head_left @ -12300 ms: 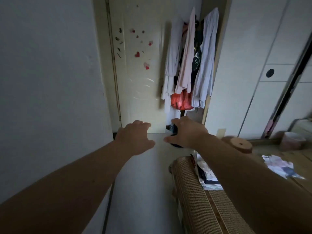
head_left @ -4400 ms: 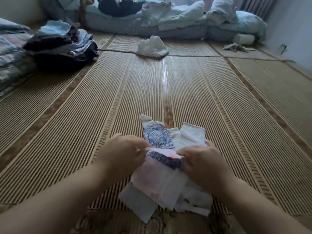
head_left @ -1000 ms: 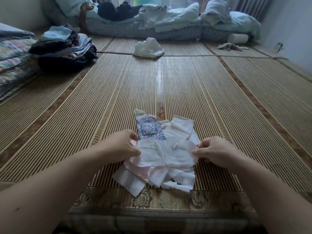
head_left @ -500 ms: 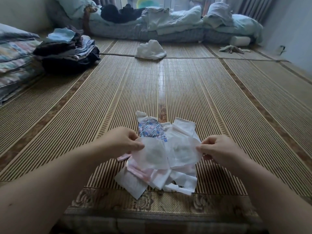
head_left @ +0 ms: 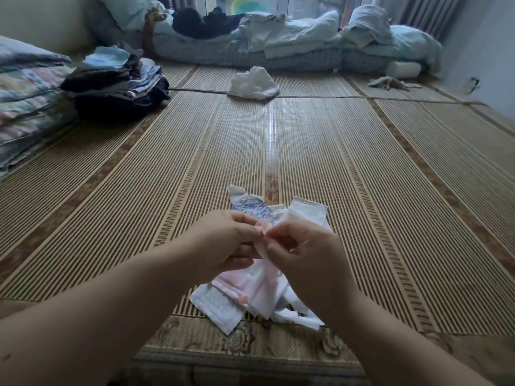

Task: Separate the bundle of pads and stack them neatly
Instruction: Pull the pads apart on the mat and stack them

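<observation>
Fingertips together: left hand and right hand, each grip a tight pinch on one pad, held up so it can peel off the bundle lying on the mat.

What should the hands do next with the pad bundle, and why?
Probably draw the left hand and right hand apart to peel the pad free. Both pinch its top edge, fingertips almost touching, while its lower end runs down onto the bundle, which lies as an overlapping heap on the mat. No neat stack shows yet.
</observation>
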